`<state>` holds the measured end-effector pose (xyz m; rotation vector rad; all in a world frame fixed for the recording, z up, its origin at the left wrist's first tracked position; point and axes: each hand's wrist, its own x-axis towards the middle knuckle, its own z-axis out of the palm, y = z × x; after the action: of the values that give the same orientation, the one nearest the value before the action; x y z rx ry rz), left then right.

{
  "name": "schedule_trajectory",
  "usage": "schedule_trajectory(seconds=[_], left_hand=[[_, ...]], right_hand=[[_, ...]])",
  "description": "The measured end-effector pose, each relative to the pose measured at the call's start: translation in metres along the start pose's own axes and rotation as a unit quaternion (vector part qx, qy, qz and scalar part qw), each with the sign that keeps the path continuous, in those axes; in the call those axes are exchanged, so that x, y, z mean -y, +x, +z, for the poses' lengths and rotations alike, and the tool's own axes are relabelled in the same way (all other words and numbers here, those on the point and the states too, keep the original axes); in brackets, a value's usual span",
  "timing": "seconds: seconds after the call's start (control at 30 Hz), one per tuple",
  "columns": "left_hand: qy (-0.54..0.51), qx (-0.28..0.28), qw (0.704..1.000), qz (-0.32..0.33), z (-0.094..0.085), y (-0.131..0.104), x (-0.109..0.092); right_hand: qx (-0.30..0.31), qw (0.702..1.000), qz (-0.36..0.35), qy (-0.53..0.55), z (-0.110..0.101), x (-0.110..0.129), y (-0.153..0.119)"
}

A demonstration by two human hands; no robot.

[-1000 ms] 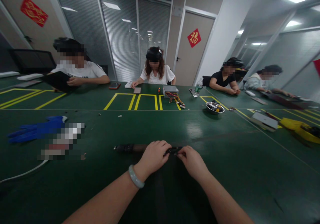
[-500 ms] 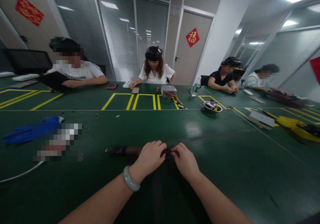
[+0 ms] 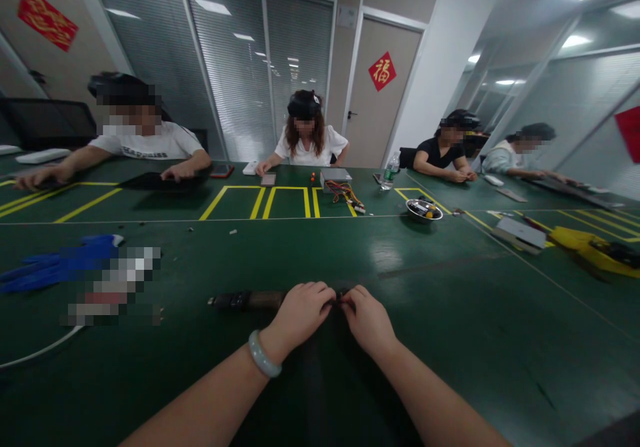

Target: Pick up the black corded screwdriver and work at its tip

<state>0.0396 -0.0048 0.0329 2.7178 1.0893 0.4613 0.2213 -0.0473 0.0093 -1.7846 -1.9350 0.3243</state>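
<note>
A long, dark brown-and-black strap-like or tube-like piece [image 3: 265, 300] lies across the green table in front of me, with black bands and a small pale tip at its left end. I cannot make out its exact kind. My left hand [image 3: 303, 314] rests over its right part, fingers closed at its end and a pale green bangle on the wrist. My right hand [image 3: 367, 317] meets it from the right, thumb and fingers pinched together on a small dark end. Between the fingertips little shows, because the fingers cover it.
A blue glove [image 3: 65, 260] and a blurred-out item with a white cable [image 3: 45, 354] lie left. Farther off are a metal box with coloured wires [image 3: 336, 180], a water bottle [image 3: 390, 172], a metal bowl of small parts [image 3: 413, 215] and a yellow bag [image 3: 590, 247]. Several people sit opposite.
My hands stay almost in place, with the right fingertips shifted slightly nearer the left. Across the table, the person at left has lowered a dark flat panel and spread their arms.
</note>
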Motion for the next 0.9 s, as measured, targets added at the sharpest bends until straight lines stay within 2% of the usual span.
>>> schedule_trajectory(seconds=[0.17,0.5,0.9], left_hand=[[-0.007,-0.002,1.0,-0.014,-0.001,0.0,0.0],[0.002,-0.014,1.0,-0.016,0.008,0.001,0.003],[-0.001,-0.006,1.0,-0.001,0.006,0.001,0.002]], right_hand=[[-0.004,1.0,0.0,0.001,0.002,-0.001,-0.001],[-0.019,1.0,0.017,0.009,0.009,-0.002,-0.001],[-0.016,0.999,0.025,0.038,0.008,0.003,0.0]])
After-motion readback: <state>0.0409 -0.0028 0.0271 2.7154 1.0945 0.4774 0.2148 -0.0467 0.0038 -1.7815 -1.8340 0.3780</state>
